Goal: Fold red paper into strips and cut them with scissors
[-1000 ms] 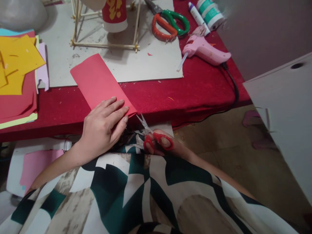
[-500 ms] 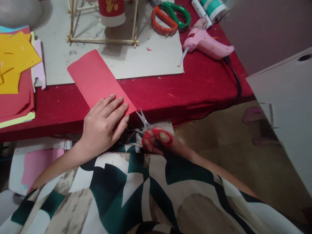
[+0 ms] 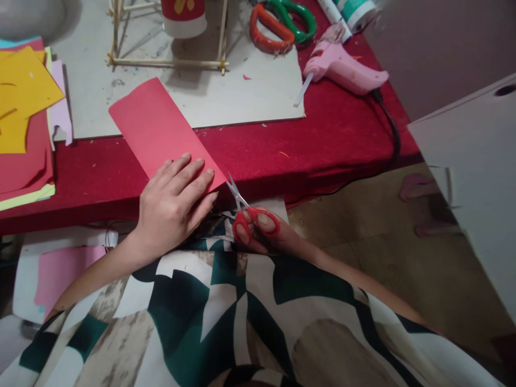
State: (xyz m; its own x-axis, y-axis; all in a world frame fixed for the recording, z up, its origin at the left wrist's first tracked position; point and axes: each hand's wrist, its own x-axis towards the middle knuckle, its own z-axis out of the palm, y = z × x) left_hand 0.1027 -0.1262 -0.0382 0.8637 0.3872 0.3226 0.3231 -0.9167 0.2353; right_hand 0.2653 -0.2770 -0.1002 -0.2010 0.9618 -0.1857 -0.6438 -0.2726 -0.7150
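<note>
A folded-looking sheet of red paper lies slantwise over the front of the table, its lower right corner near the edge. My left hand rests on its lower part, fingers together across the sheet, holding it; the thumb is by the paper's lower edge. Small scissors with red handles are in my right hand, thumb and fingers through the loops. Their slightly parted blades point up and left, with the tips at the paper's right corner. Whether the blades touch the paper I cannot tell.
On the white board stand a stick frame and a red-and-white cup. Larger scissors and a pink glue gun lie right. Coloured paper sheets are stacked left. The red-covered table edge runs in front.
The small scissors have moved slightly up and left against the paper's corner, and their blades have come closer together. My left hand stays on the sheet. The view has shifted a little.
</note>
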